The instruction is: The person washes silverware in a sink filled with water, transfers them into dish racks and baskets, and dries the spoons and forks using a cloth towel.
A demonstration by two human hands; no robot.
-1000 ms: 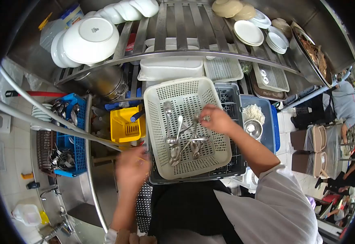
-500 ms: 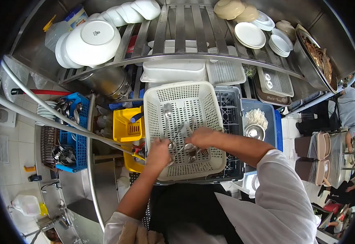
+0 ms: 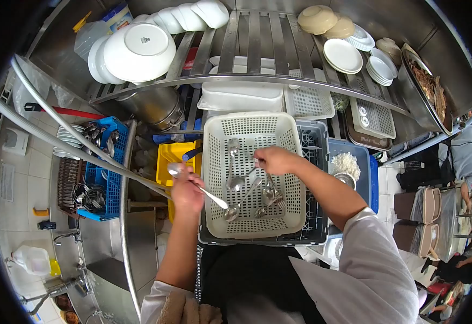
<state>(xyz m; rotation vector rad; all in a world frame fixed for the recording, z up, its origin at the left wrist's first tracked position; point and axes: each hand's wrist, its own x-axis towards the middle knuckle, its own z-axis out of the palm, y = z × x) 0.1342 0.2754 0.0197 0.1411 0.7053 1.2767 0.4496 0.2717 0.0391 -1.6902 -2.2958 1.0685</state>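
The left hand [image 3: 187, 193] has just left the cutlery [image 3: 269, 194], pinching 1 spoon [image 3: 175, 169] over the perforated basket's [image 3: 255, 230] rim, separating it; the right hand [image 3: 275, 161] pinches another spoon [image 3: 237, 184] inside.

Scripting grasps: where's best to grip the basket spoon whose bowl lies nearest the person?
Probably mid-handle, from above: the spoon's slim handle slants from its broad bowl toward the basket's middle, and the walls around it would hinder a sideways approach.
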